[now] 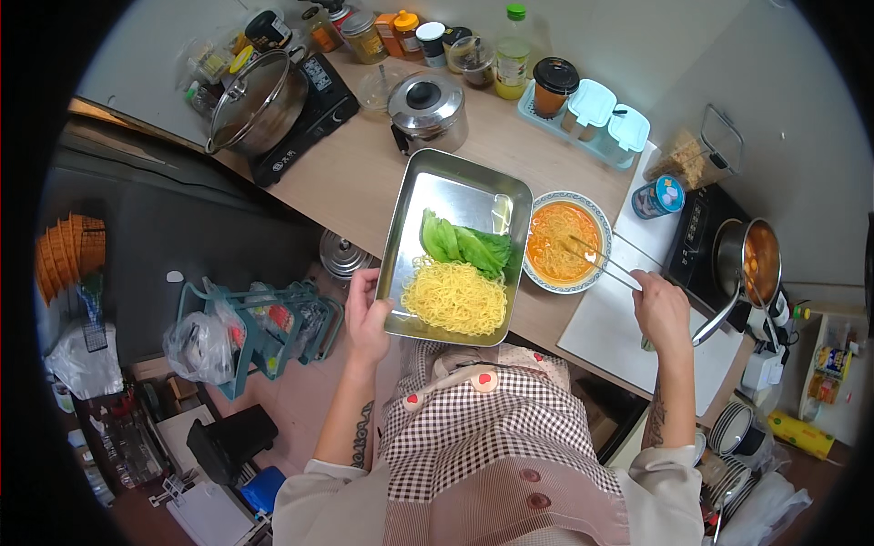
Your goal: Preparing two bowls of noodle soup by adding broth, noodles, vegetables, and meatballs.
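My left hand (369,314) grips the lower left corner of a rectangular metal tray (454,160), its thumb over the rim. Yellow noodles (456,298) lie in the tray's lower part, with green lettuce leaves (468,244) above them. My right hand (661,307) holds a pair of chopsticks (618,271), whose tips are in a patterned bowl (604,220) just right of the tray. The bowl holds orange-red soup (546,239) with noodles in it.
A lidded pot (427,112) stands behind the tray, and a glass-lidded pan (263,102) on a portable stove (311,112) at the back left. Right of my right hand, a saucepan (748,263) of orange food sits on a black cooktop (693,225), its handle pointing towards me. Seasoning containers (590,112) line the wall.
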A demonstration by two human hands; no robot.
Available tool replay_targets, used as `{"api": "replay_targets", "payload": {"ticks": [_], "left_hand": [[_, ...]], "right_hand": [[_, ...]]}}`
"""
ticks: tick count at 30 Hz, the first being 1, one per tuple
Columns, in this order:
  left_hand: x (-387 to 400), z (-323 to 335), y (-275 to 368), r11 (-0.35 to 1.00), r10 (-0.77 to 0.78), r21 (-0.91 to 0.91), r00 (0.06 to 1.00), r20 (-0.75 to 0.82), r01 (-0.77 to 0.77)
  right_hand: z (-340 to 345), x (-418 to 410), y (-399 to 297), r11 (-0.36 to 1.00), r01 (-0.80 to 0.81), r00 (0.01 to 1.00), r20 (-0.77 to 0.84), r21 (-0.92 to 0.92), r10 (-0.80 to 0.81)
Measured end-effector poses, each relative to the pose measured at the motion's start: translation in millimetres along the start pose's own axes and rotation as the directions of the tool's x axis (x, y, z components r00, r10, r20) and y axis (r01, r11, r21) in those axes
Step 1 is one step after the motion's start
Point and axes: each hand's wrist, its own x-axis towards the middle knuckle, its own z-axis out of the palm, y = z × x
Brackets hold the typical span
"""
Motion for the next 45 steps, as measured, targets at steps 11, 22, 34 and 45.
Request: {"api": "replay_targets", "payload": {"ticks": [11,22,34,45], "left_hand": [[-5,7,4,0.999,-0.008,-0.044,0.999,0.031,0.009],[-5,0,-11,0.996,0.058,-0.061,0.998,-0.032,-0.060],[-10,-4,-22,0.994,0.046,-0.092,0.997,-0.059,-0.051],[-18,1,-21,0.992,0.036,-0.115,0.997,-0.074,-0.045]], "right_hand": [[-45,-7,-57,0.896,0.107,0.983,0.092,0.430,-0.162],[-75,-16,-31,0.859,0.021,0.997,0.055,0.512,-0.057],[-66,36,31,0.997,0.026,0.992,0.119,0.069,-0.034],[-56,42,15,0.993,0.020,0.999,0.039,-0.113,-0.016]]}}
